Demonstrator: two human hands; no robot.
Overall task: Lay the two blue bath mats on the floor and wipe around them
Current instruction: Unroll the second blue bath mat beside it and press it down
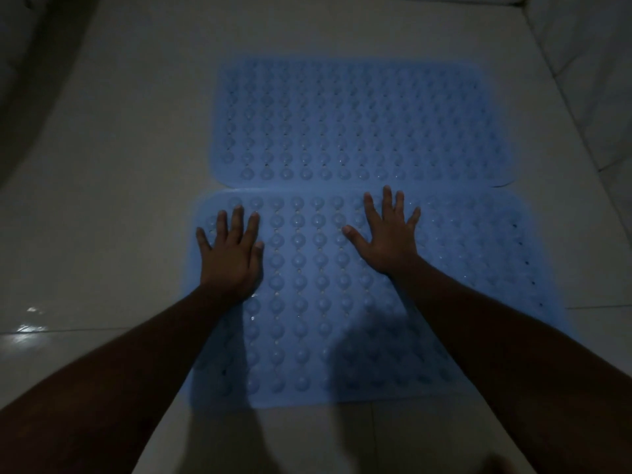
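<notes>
Near blue bath mat [307,285] lies flat on the tiled floor [119,165], its top edge touching the far blue bath mat [349,121]. The left hand [232,254] presses its left side, the right hand [388,237] its upper middle, both with fingers splayed straight.

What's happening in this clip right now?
A person is pressing both palms flat on the near blue bath mat: the left hand near its left edge, the right hand closer to the middle. The far blue bath mat already lies flat beyond it, their edges meeting. Both sit on the pale tiled floor. No cloth is visible, so wiping has not begun.
</notes>
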